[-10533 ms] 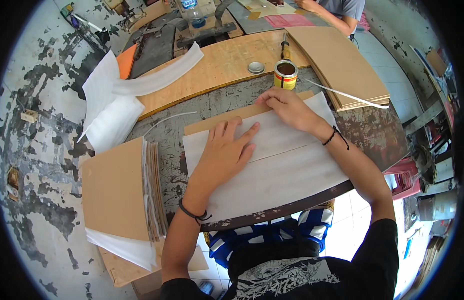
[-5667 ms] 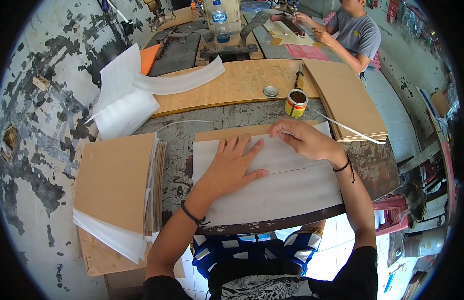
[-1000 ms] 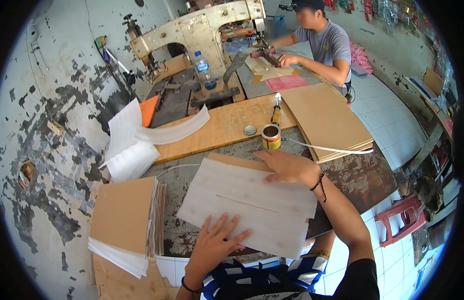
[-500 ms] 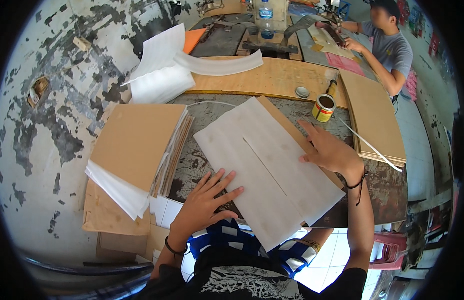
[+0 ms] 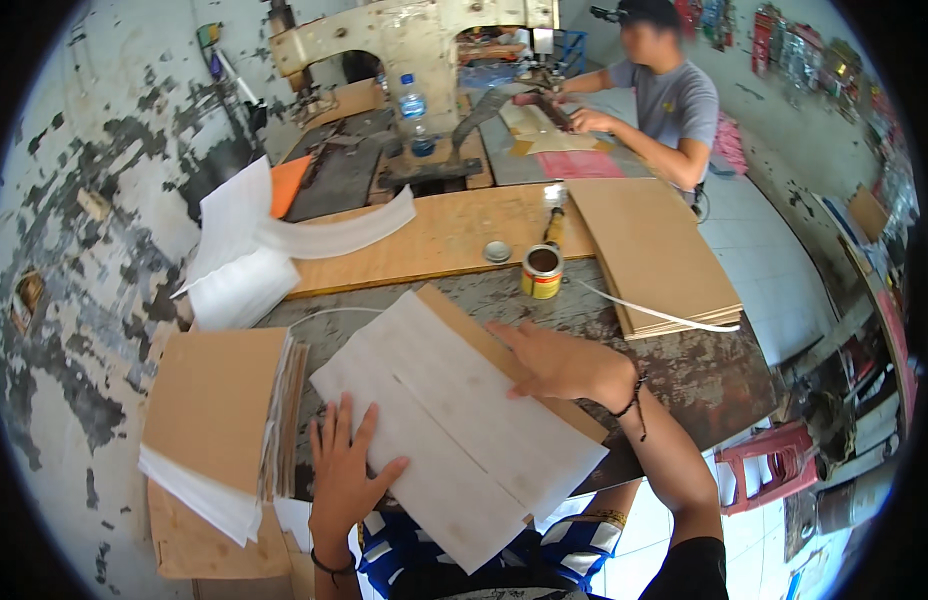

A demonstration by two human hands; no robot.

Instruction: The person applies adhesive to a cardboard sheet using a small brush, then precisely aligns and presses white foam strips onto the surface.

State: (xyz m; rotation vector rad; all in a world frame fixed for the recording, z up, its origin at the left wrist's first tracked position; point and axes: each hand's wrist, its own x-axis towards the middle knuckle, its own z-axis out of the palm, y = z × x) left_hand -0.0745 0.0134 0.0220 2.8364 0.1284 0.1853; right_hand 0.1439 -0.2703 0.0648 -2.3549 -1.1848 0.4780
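Left grip splayed, right grip loosely spread, both touch the white sheet.

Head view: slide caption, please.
Left hand and right hand at opposite edges of a white sheet over brown board, an open can beyond.

On the table, a foam sheet is laid over a cardboard panel and is flanked by a layered stack at nine o'clock, a foam bundle at ten, a can at one and a board pile at two.
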